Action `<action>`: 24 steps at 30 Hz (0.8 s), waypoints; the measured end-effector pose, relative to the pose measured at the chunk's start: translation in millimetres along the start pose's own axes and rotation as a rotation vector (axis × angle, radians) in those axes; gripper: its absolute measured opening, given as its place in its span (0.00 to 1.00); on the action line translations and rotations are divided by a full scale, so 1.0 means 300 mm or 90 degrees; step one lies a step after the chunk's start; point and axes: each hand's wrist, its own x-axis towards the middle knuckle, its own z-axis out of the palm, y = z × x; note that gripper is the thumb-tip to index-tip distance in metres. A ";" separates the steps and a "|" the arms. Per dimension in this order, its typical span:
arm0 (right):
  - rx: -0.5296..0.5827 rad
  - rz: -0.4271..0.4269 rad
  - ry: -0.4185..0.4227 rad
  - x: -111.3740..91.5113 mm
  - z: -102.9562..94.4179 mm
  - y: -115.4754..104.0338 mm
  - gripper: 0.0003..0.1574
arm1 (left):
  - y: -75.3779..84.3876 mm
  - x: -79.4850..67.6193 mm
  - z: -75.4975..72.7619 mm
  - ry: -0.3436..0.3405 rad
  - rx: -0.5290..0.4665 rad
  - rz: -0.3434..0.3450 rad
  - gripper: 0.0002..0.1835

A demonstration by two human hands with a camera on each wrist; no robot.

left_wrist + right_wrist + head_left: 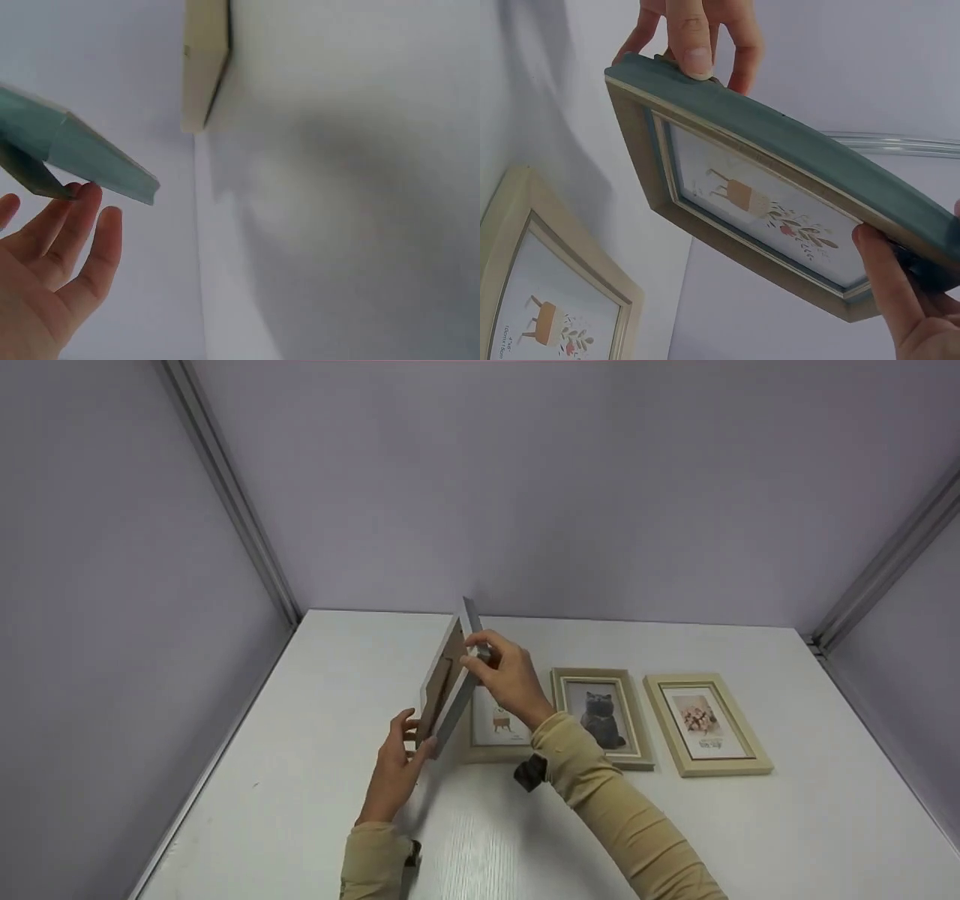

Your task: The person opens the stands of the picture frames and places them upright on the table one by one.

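Note:
A blue-green picture frame [780, 135] with a potted-plant picture is held tilted above the table, its brown back [439, 682] facing left in the head view. My left hand [397, 765] holds its lower end, thumb on the edge, and its fingers [90, 232] touch a flap at the back in the left wrist view. My right hand [514, 675] grips the frame's long side farther up; one fingertip [870, 244] lies on the front. A pale picture frame [499, 754] lies under the held one, partly hidden by it and the right arm.
A cat picture frame [643, 735] and a cream picture frame [709, 769] lie face up to the right on the white table [300, 780]. Pale walls [480, 495] stand at the back and both sides. A dark device [531, 772] sits at the right wrist.

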 end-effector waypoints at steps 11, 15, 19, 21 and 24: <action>-0.089 -0.051 0.018 -0.004 0.009 0.012 0.14 | -0.018 0.014 -0.008 0.102 -0.028 0.035 0.20; -0.106 -0.056 0.016 -0.009 0.012 0.015 0.15 | -0.016 0.021 -0.017 0.162 -0.014 0.066 0.15; -0.117 -0.047 0.018 -0.014 0.016 0.015 0.15 | -0.017 0.021 -0.021 0.174 0.002 0.078 0.13; -0.121 -0.041 0.019 -0.016 0.020 0.013 0.14 | -0.018 0.020 -0.021 0.176 0.012 0.075 0.12; -0.126 -0.035 0.015 -0.019 0.023 0.014 0.14 | -0.020 0.021 -0.020 0.187 0.032 0.056 0.12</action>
